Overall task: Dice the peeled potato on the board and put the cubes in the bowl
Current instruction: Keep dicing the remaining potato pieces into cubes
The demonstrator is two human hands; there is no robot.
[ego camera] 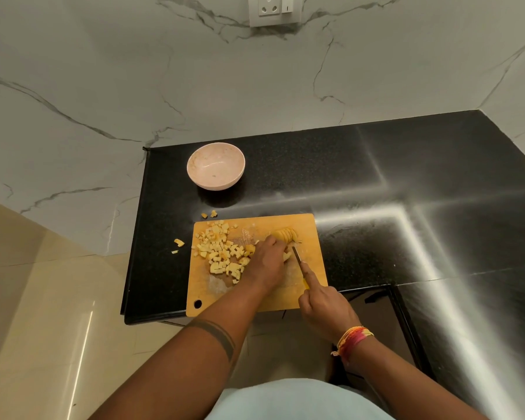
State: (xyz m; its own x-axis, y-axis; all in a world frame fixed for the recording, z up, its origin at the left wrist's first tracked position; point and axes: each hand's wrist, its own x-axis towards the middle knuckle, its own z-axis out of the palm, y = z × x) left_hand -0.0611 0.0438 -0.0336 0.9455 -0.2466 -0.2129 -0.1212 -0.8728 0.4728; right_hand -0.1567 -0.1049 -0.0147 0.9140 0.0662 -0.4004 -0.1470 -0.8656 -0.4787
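Bare counter between board and bowl; stray cubes near board's far-left corner.

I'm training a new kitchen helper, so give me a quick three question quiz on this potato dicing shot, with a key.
1. True or false: the bowl already holds potato cubes.
2. Multiple choice: which hand grips the knife? A) left hand B) right hand C) neither
3. Fill in: a few stray pieces lie off the board on the black ______.

Key
1. False; the bowl holds no cubes, they are piled on the board's left side.
2. B; the left hand holds down potato by the blade.
3. counter
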